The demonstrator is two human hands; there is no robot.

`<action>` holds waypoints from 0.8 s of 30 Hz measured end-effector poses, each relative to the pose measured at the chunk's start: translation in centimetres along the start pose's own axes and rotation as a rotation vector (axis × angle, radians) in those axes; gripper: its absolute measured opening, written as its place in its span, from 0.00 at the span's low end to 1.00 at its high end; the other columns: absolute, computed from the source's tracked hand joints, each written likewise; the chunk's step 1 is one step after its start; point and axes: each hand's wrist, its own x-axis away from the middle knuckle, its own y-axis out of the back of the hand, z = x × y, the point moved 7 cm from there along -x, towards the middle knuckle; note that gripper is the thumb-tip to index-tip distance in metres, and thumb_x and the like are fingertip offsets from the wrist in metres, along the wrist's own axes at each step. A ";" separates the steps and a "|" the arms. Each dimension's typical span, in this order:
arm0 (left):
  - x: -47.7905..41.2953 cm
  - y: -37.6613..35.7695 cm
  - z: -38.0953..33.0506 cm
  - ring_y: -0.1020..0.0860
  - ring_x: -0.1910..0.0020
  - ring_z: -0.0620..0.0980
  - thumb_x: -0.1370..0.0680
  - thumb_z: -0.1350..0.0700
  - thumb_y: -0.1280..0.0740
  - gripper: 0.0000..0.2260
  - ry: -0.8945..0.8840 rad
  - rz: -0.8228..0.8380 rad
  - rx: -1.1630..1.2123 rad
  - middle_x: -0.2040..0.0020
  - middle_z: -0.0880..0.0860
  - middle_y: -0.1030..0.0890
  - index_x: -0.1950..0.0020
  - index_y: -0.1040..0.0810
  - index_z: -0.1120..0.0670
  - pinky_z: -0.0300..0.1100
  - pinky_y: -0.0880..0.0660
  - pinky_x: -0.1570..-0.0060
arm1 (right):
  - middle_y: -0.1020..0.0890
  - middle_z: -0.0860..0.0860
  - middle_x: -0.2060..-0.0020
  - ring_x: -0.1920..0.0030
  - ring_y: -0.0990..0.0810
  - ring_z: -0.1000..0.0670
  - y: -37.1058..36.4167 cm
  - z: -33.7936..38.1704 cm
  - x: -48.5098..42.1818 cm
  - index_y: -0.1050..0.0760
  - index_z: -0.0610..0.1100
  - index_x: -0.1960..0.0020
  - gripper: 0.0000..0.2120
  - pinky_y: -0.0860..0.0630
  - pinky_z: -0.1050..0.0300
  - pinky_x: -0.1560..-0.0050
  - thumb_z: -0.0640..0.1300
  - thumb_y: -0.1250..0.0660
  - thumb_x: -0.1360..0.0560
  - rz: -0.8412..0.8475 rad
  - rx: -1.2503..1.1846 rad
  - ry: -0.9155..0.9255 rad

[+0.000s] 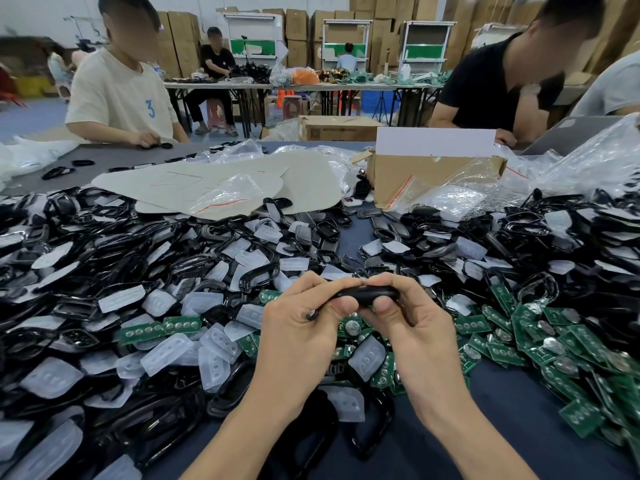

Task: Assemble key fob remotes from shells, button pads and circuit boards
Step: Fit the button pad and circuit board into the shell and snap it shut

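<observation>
- Black key fob shell (367,292): centre of the frame, above the heaps, held edge-on between our two hands.
- Our left hand (301,320): fingers curled, pinching the shell's left end.
- Our right hand (408,313): fingers curled, thumb beneath, gripping its right end.
- Translucent button pads (166,353): lower left, mixed with loose black shells (258,277).
- Green circuit boards (581,417): lower right, on the blue tabletop (512,420).
</observation>
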 end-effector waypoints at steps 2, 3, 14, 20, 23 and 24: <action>0.0 0.0 -0.1 0.26 0.65 0.53 0.22 0.64 0.30 0.19 -0.003 -0.002 -0.016 0.58 0.48 0.22 0.48 0.15 0.38 0.46 0.29 0.66 | 0.13 0.54 0.51 0.49 0.14 0.54 -0.1 0.0 0.0 0.17 0.59 0.53 0.10 0.20 0.64 0.48 0.45 0.33 0.26 0.004 0.001 -0.003; 0.0 -0.1 -0.2 0.26 0.65 0.50 0.22 0.64 0.31 0.18 -0.005 0.000 -0.024 0.58 0.47 0.22 0.47 0.15 0.39 0.43 0.30 0.66 | 0.13 0.54 0.51 0.49 0.14 0.54 0.0 0.0 0.0 0.16 0.59 0.53 0.10 0.20 0.64 0.48 0.45 0.33 0.26 0.001 -0.001 -0.006; -0.1 -0.6 -1.0 0.21 0.46 0.47 0.21 0.55 0.30 0.08 -0.069 0.051 -0.189 0.50 0.43 0.21 0.44 0.17 0.46 0.33 0.27 0.48 | 0.14 0.55 0.48 0.45 0.16 0.54 -0.1 0.7 0.2 0.17 0.57 0.47 0.10 0.23 0.66 0.45 0.44 0.32 0.24 0.018 0.105 0.036; 0.3 -0.6 -1.4 0.22 0.51 0.43 0.22 0.61 0.34 0.09 -0.175 -0.029 -0.304 0.53 0.41 0.24 0.46 0.19 0.50 0.28 0.30 0.52 | 0.13 0.53 0.50 0.46 0.15 0.54 -0.3 0.6 0.5 0.17 0.54 0.49 0.15 0.23 0.67 0.47 0.34 0.31 0.23 0.014 0.101 0.039; 0.5 -0.8 -1.5 0.23 0.51 0.44 0.22 0.62 0.35 0.10 -0.203 -0.048 -0.349 0.52 0.39 0.26 0.47 0.21 0.49 0.28 0.31 0.52 | 0.13 0.54 0.51 0.47 0.15 0.55 -0.1 0.3 0.5 0.17 0.53 0.50 0.16 0.23 0.68 0.47 0.31 0.31 0.23 0.002 0.110 0.032; 0.5 -0.8 -1.5 0.24 0.51 0.45 0.23 0.62 0.35 0.10 -0.205 -0.054 -0.359 0.52 0.39 0.26 0.47 0.21 0.48 0.28 0.31 0.52 | 0.13 0.54 0.51 0.48 0.15 0.55 -0.1 0.3 0.5 0.17 0.53 0.51 0.17 0.23 0.68 0.48 0.31 0.31 0.23 0.001 0.113 0.033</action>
